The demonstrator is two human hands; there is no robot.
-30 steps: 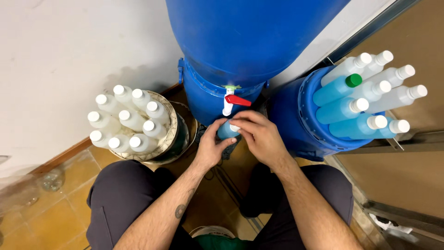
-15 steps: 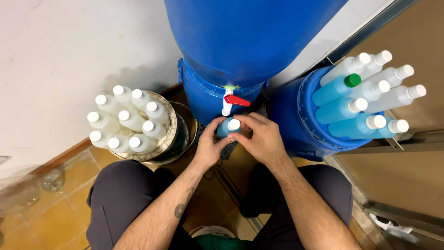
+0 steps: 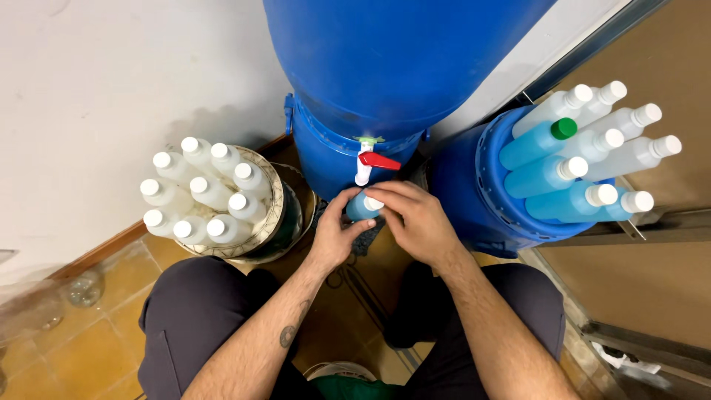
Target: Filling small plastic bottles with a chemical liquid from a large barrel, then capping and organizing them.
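Note:
A small bottle [image 3: 362,207] filled with blue liquid, white cap on top, sits just below the white tap with a red lever [image 3: 369,160] on a big blue drum [image 3: 400,67]. My left hand [image 3: 338,235] wraps around the bottle's body from the left. The fingers of my right hand [image 3: 417,219] close over the white cap from the right.
A round bucket [image 3: 274,215] at the left holds several empty white-capped bottles. A blue tub [image 3: 474,200] at the right holds several capped bottles of blue liquid, one with a green cap [image 3: 564,128]. A white wall lies left, orange tiles below, my knees on either side.
My right hand has shifted over the bottle's cap, and the cap shows at a slightly different angle. The left hand stays on the bottle's body.

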